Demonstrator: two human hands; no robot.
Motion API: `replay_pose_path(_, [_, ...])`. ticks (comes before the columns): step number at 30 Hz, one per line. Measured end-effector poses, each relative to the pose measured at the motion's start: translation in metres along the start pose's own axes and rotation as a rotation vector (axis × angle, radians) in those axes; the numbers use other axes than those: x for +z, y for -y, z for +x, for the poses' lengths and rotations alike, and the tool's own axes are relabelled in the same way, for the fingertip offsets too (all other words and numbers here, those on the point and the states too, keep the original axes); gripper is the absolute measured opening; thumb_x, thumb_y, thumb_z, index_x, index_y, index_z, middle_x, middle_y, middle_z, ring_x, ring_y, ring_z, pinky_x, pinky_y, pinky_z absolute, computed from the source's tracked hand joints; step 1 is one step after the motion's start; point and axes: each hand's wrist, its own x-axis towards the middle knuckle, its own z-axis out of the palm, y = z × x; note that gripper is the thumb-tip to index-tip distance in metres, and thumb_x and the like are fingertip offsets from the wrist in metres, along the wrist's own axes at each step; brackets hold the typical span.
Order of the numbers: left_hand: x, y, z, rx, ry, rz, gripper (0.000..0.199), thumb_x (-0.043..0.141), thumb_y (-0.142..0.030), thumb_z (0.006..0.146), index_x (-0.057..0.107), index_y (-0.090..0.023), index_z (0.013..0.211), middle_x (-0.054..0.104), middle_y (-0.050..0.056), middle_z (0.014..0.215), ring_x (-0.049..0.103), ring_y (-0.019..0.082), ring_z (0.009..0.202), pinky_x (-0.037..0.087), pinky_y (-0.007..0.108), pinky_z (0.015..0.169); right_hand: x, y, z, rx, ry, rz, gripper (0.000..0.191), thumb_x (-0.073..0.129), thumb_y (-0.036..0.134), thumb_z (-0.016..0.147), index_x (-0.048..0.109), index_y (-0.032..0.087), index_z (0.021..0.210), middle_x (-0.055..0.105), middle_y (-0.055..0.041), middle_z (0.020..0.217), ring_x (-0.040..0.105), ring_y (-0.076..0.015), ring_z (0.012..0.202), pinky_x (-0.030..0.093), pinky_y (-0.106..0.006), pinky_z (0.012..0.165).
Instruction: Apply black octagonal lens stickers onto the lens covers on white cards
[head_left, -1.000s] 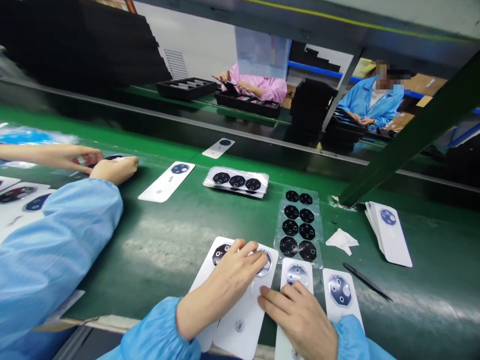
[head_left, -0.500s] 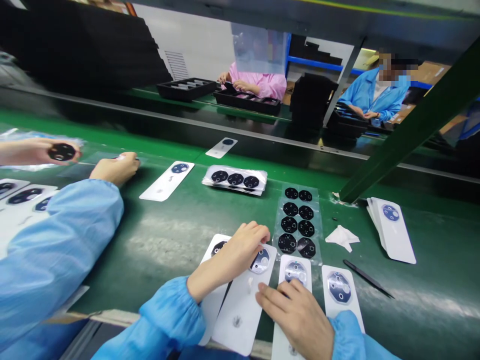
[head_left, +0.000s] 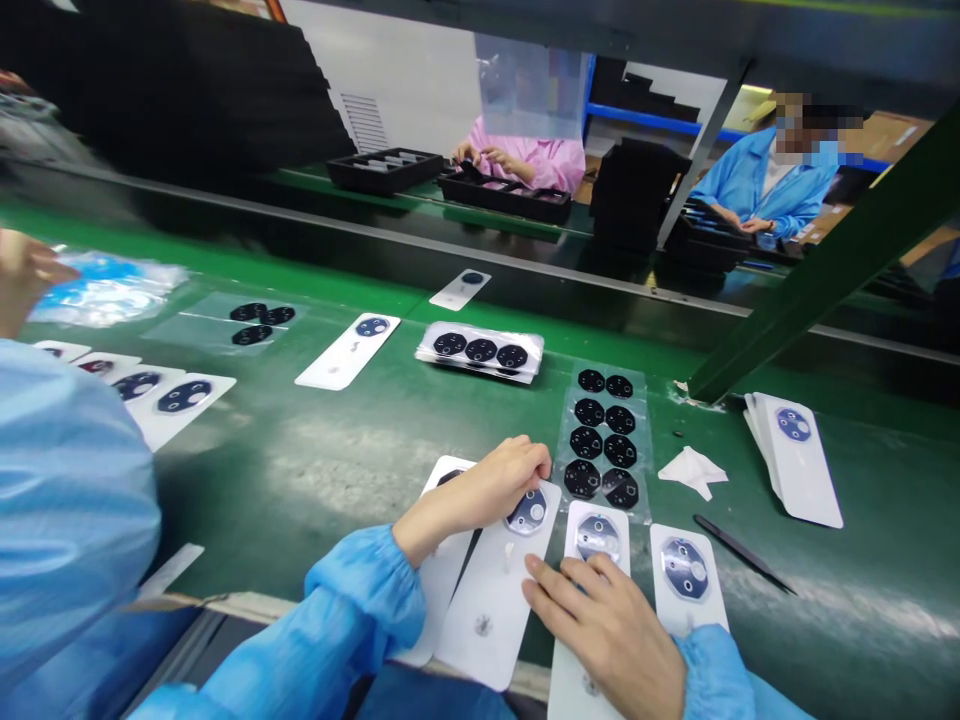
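My left hand (head_left: 504,482) is bent over the top of a white phone back cover (head_left: 480,610), fingers curled together at its dark camera area. The fingertips and anything in them are hidden. My right hand (head_left: 611,630) lies with fingers apart over a second white back cover (head_left: 589,532), its fingertips by the first cover's right edge. Partly under my left forearm is another cover (head_left: 439,590). To the right of my right hand lies a cover with a dark octagonal camera patch (head_left: 685,568). Beyond the hands is a clear sheet of black camera stickers (head_left: 604,441).
Black tweezers (head_left: 744,553), a crumpled white wipe (head_left: 691,471) and a stack of covers (head_left: 799,460) lie right, near a green post (head_left: 817,255). Stacked sticker sheets (head_left: 480,352) sit mid-bench. A co-worker's blue sleeve (head_left: 67,500) reaches in at left beside more covers (head_left: 199,400).
The co-worker's hand has drawn back left, leaving several black stickers on a clear sheet uncovered. The view has shifted slightly. My hands keep nearly the same place on the covers.
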Motion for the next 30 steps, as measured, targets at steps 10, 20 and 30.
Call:
replay_pose_path(10, [0.011, 0.002, -0.010, 0.140, -0.041, 0.096, 0.023, 0.030, 0.003, 0.087, 0.040, -0.017, 0.089, 0.046, 0.004, 0.088, 0.041, 0.018, 0.080, 0.038, 0.029, 0.072, 0.002, 0.003, -0.002, 0.010, -0.006, -0.024, 0.047, 0.016, 0.010, 0.099, 0.061, 0.011, 0.111, 0.063, -0.0064, 0.122, 0.055, -0.0187, 0.089, 0.040, -0.034, 0.075])
replay_pose_path(20, [0.004, -0.016, -0.026, 0.237, -0.025, 0.264, 0.026, 0.021, -0.003, 0.094, 0.045, -0.012, 0.096, 0.047, 0.008, 0.089, 0.039, 0.020, 0.079, 0.037, 0.034, 0.071, 0.004, 0.007, 0.003, 0.006, -0.041, -0.066, 0.049, 0.014, 0.008, 0.099, 0.063, 0.007, 0.108, 0.065, -0.0096, 0.118, 0.055, -0.0188, 0.084, 0.038, -0.033, 0.070])
replay_pose_path(30, [0.012, -0.027, -0.059, 0.233, -0.084, 0.286, 0.030, 0.024, -0.002, 0.092, 0.049, -0.013, 0.105, 0.053, 0.009, 0.094, 0.046, 0.020, 0.086, 0.042, 0.034, 0.077, 0.002, 0.010, 0.006, 0.020, -0.020, -0.068, 0.048, 0.015, 0.009, 0.099, 0.062, 0.006, 0.107, 0.066, -0.0113, 0.115, 0.055, -0.0186, 0.079, 0.039, -0.033, 0.064])
